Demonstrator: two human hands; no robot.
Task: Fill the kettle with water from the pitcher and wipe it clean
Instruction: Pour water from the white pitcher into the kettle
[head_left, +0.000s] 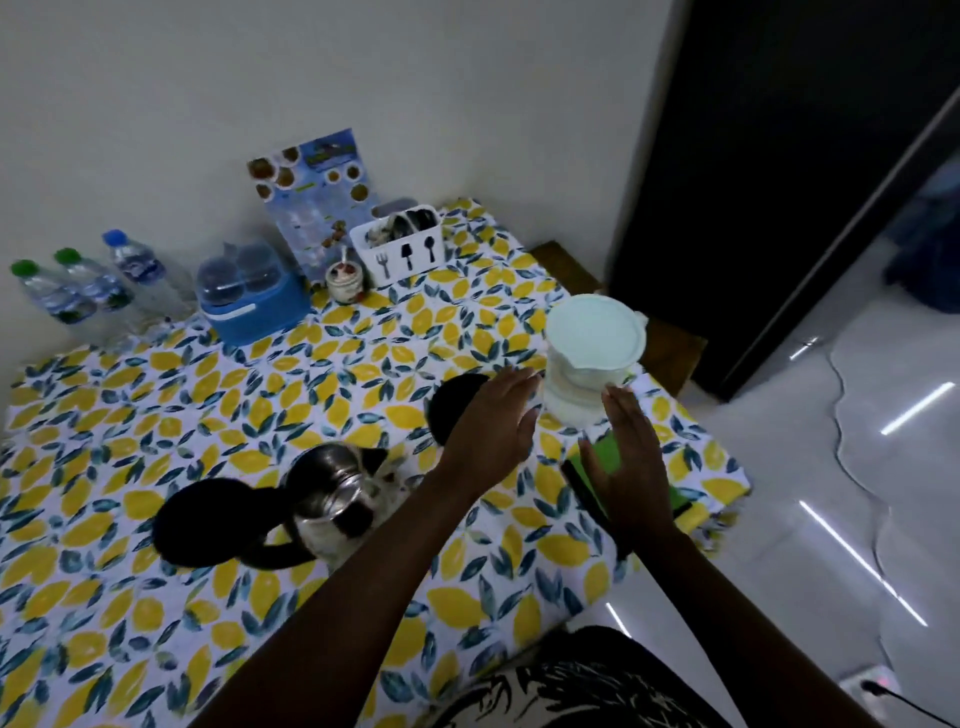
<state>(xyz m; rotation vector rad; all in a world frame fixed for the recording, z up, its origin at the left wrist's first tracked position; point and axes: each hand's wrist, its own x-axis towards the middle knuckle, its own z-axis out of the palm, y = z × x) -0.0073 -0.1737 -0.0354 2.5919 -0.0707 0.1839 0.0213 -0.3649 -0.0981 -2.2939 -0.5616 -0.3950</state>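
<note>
A home dining corner is showing here: a lemon-print cloth (156, 426) is covering the worktop, a white cutlery caddy (400, 244) with fork and spoon icons is standing at upper centre against the plain wall, water bottles (88, 283) are lining the upper left, and glossy floor tiles (831, 519) are gleaming at right.

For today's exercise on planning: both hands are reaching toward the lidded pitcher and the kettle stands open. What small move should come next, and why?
Probably close both hands around the pitcher. The left hand and right hand flank it, open and apparently not yet gripping, and the kettle stands open-lidded nearby, ready for water.
</note>
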